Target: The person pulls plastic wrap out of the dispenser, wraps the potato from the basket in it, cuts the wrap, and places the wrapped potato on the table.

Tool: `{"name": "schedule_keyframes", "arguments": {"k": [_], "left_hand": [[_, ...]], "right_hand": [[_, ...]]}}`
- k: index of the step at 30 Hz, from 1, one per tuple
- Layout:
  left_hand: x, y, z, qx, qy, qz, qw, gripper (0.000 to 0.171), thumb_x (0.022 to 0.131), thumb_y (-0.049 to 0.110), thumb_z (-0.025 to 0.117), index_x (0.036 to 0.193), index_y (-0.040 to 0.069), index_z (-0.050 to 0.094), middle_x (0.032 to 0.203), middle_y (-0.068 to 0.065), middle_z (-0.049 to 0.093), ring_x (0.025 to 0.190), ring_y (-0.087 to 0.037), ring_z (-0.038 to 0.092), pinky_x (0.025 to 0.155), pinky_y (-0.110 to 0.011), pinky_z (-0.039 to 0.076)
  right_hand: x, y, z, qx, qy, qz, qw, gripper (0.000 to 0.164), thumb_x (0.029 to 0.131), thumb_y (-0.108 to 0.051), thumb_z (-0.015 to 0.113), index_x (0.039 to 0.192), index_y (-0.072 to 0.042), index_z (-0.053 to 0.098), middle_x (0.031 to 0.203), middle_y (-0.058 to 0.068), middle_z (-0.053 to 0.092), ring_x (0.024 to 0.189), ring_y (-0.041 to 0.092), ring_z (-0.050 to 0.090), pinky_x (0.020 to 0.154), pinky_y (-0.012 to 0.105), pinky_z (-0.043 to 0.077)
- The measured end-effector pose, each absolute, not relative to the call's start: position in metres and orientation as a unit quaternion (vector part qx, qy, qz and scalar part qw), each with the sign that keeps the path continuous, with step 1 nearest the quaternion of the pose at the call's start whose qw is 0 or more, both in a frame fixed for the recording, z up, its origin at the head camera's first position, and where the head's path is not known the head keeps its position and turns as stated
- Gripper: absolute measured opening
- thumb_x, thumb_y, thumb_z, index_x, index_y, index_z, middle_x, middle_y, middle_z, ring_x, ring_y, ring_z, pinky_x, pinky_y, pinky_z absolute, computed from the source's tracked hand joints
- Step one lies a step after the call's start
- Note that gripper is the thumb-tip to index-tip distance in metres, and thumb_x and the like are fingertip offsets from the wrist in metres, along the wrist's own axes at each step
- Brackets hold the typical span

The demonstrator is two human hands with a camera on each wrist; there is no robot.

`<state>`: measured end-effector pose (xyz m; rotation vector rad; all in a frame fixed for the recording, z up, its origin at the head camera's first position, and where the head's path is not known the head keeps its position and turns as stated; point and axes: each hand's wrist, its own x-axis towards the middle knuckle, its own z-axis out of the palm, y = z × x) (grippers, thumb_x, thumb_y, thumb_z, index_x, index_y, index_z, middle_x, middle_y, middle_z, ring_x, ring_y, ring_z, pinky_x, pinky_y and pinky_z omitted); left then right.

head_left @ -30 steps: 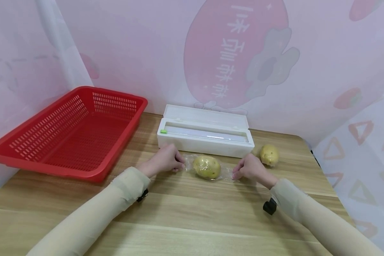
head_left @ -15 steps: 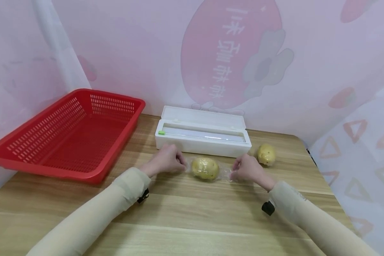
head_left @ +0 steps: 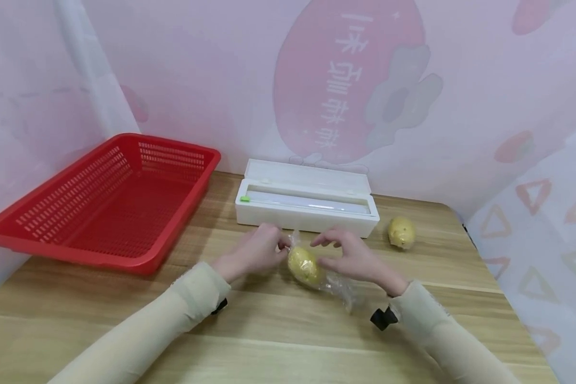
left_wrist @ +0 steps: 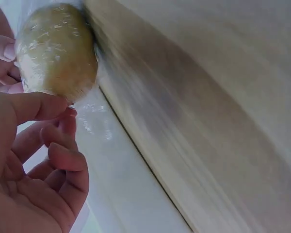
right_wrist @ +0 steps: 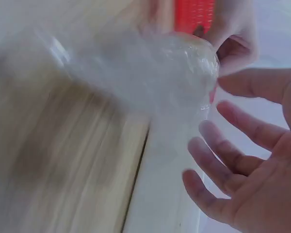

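A potato (head_left: 304, 266) wrapped in clear cling film is tilted between the two hands, in front of the white box. My left hand (head_left: 261, 249) pinches the twisted film at the potato's far left end; in the left wrist view, thumb and forefinger meet just at the potato (left_wrist: 58, 53). My right hand (head_left: 352, 257) has its fingers spread, the thumb close to the potato's side. From the potato's other end a loose tail of cling film (head_left: 340, 290) trails toward the front right, blurred in the right wrist view.
Behind the hands stands a white cling film box (head_left: 302, 217), lid raised, with a green slider (head_left: 245, 199) on its left. A second potato (head_left: 401, 233) lies right of it. A red slotted basket (head_left: 144, 264) fills the left of the wooden table (head_left: 269, 330).
The right hand has let go of the film's right end and moved left to the potato. The potato has turned, its right end swinging toward the front. The left hand keeps its pinch.
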<state>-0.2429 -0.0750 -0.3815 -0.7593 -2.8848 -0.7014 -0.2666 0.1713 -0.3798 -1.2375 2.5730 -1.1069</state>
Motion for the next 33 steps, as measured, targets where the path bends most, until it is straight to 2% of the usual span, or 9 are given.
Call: {"name": "schedule_keyframes", "arguments": {"k": [2,5,9,14,17,20,23,27,33], "left_hand": [[-0.24,-0.077,-0.383,-0.251,-0.94,-0.229,0.035,0.027,0.084,0.006,0.065,0.063,0.022,0.063,0.061,0.01,0.054,0.057,-0.007,0.046,0.049,-0.024,0.039],[-0.237,-0.079,-0.385,-0.249,-0.937,-0.242,0.04,0.027,0.085,0.008,0.066,0.063,0.023,0.062,0.062,0.012,0.056,0.058,-0.006,0.048,0.05,-0.025,0.041],[-0.232,-0.084,-0.389,-0.222,-0.928,-0.299,0.029,0.018,0.086,0.006,0.066,0.076,0.02,0.073,0.066,0.011,0.061,0.058,-0.006,0.052,0.053,-0.025,0.045],[-0.225,-0.086,-0.389,-0.171,-0.902,-0.396,-0.008,0.017,0.091,0.008,0.061,0.098,0.009,0.077,0.066,0.002,0.065,0.05,-0.009,0.052,0.045,-0.025,0.042],[-0.221,-0.085,-0.388,-0.167,-0.892,-0.42,-0.02,0.017,0.095,0.019,0.064,0.1,0.008,0.075,0.072,0.002,0.067,0.056,-0.01,0.056,0.049,-0.026,0.045],[-0.219,-0.081,-0.388,-0.167,-0.88,-0.443,-0.037,0.023,0.091,0.028,0.072,0.098,0.006,0.073,0.08,0.0,0.068,0.065,-0.013,0.062,0.056,-0.028,0.051],[-0.218,-0.078,-0.39,-0.149,-0.868,-0.47,-0.053,0.036,0.085,0.027,0.079,0.106,-0.001,0.069,0.09,-0.006,0.069,0.075,-0.017,0.067,0.062,-0.028,0.055],[-0.217,-0.077,-0.39,-0.121,-0.863,-0.487,-0.059,0.051,0.081,0.021,0.083,0.118,-0.008,0.063,0.1,-0.013,0.068,0.084,-0.021,0.068,0.065,-0.028,0.056],[-0.216,-0.079,-0.393,-0.109,-0.866,-0.485,-0.054,0.057,0.08,0.023,0.084,0.122,-0.007,0.06,0.107,-0.013,0.067,0.088,-0.021,0.067,0.069,-0.03,0.056]], "right_hand": [[-0.264,0.165,-0.38,-0.405,0.831,-0.377,0.062,0.032,0.084,-0.016,0.077,0.113,-0.005,0.068,0.112,0.005,0.067,0.102,0.03,0.059,0.087,0.051,0.048],[-0.263,0.16,-0.382,-0.391,0.827,-0.397,0.078,0.035,0.083,-0.02,0.08,0.111,-0.005,0.069,0.111,0.006,0.067,0.098,0.03,0.061,0.083,0.047,0.052],[-0.262,0.157,-0.386,-0.357,0.836,-0.406,0.096,0.041,0.08,-0.029,0.083,0.111,-0.006,0.069,0.111,0.006,0.067,0.098,0.028,0.062,0.079,0.04,0.054],[-0.26,0.154,-0.391,-0.309,0.851,-0.407,0.124,0.044,0.08,-0.04,0.082,0.109,-0.009,0.07,0.106,0.003,0.068,0.093,0.022,0.064,0.075,0.034,0.054],[-0.26,0.152,-0.394,-0.285,0.842,-0.432,0.151,0.043,0.081,-0.039,0.081,0.108,-0.007,0.069,0.101,0.004,0.068,0.087,0.022,0.065,0.072,0.037,0.055],[-0.26,0.151,-0.395,-0.261,0.831,-0.46,0.17,0.041,0.082,-0.034,0.081,0.106,-0.004,0.068,0.096,0.007,0.067,0.081,0.025,0.065,0.068,0.042,0.056],[-0.261,0.151,-0.395,-0.246,0.826,-0.476,0.176,0.04,0.084,-0.03,0.08,0.107,0.0,0.067,0.093,0.009,0.067,0.078,0.028,0.065,0.067,0.045,0.056],[-0.26,0.15,-0.394,-0.227,0.825,-0.483,0.187,0.037,0.086,-0.025,0.078,0.107,0.003,0.066,0.09,0.011,0.066,0.078,0.033,0.064,0.067,0.047,0.056],[-0.262,0.153,-0.399,-0.216,0.816,-0.498,0.199,0.033,0.086,-0.025,0.078,0.103,0.001,0.067,0.086,0.012,0.066,0.077,0.034,0.064,0.065,0.044,0.056]]}}
